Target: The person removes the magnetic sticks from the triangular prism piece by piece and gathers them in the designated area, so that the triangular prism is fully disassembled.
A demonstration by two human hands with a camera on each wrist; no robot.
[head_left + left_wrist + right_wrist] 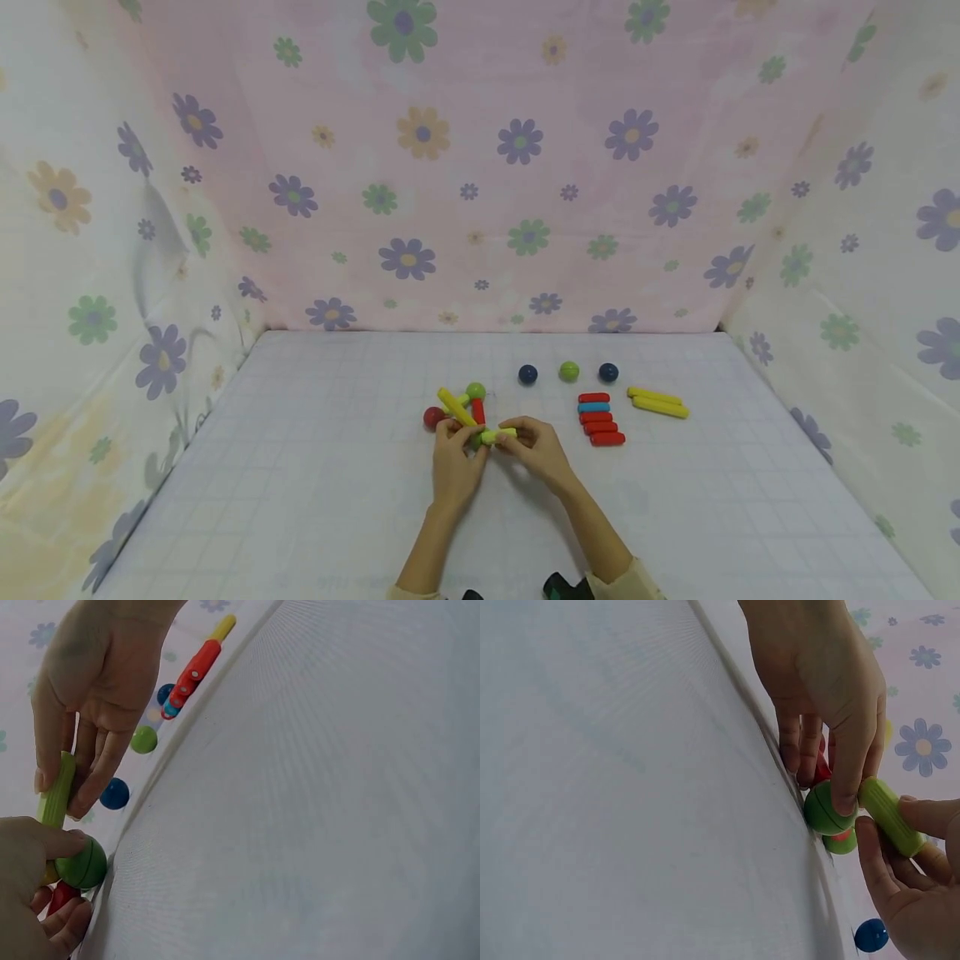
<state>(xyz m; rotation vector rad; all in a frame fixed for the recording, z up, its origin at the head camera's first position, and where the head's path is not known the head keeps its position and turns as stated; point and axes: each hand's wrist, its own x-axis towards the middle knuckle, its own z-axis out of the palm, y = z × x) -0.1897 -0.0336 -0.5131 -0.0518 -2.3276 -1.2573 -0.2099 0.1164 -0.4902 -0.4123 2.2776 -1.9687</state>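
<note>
My left hand (456, 467) grips a green ball (829, 810) with a groove round it, thumb and fingers on its sides. With thumb and fingers, my right hand (542, 454) pinches a short light green ribbed stick (498, 436), one end close against that ball. Beyond the left hand, a red stick (478, 410) runs from near the held ball towards a second green ball (476, 390). A long yellow stick (456, 407) slants up from the left fingers. A red ball (433, 417) sits to the left. The fingers partly hide the joints.
At the back of the white table (315, 500) are a dark blue ball (528, 374), a green ball (569, 372) and another dark blue ball (608, 372). Several red sticks (607, 438) and a blue stick (594, 407) lie right, beside two yellow sticks (660, 407). Flowered cloth (465, 167) surrounds the table.
</note>
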